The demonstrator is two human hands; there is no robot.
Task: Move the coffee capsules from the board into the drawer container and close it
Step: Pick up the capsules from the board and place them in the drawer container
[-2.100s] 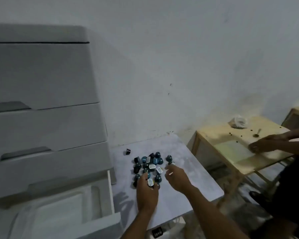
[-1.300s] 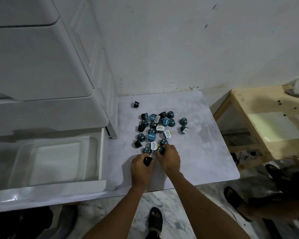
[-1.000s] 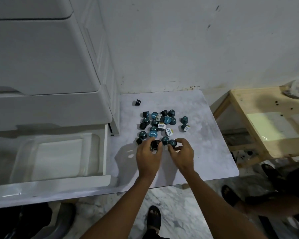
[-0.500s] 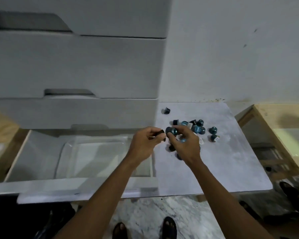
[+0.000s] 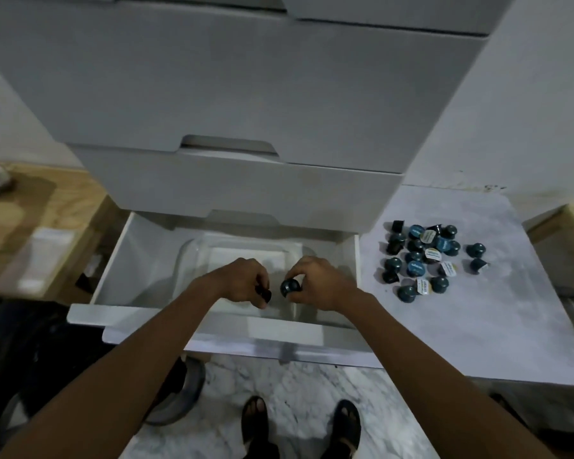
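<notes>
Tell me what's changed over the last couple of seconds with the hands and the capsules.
Both hands left the pile on the board and swung left over the open drawer. The left hand carries a black capsule, the right hand a teal capsule. The remaining capsules stay on the board; nothing released yet.

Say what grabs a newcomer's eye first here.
Both hands meet over the open bottom drawer: the left hand pinches a black capsule, the right hand a teal capsule, above the clear container. To the right, a capsule cluster sits on the marble board.
</notes>
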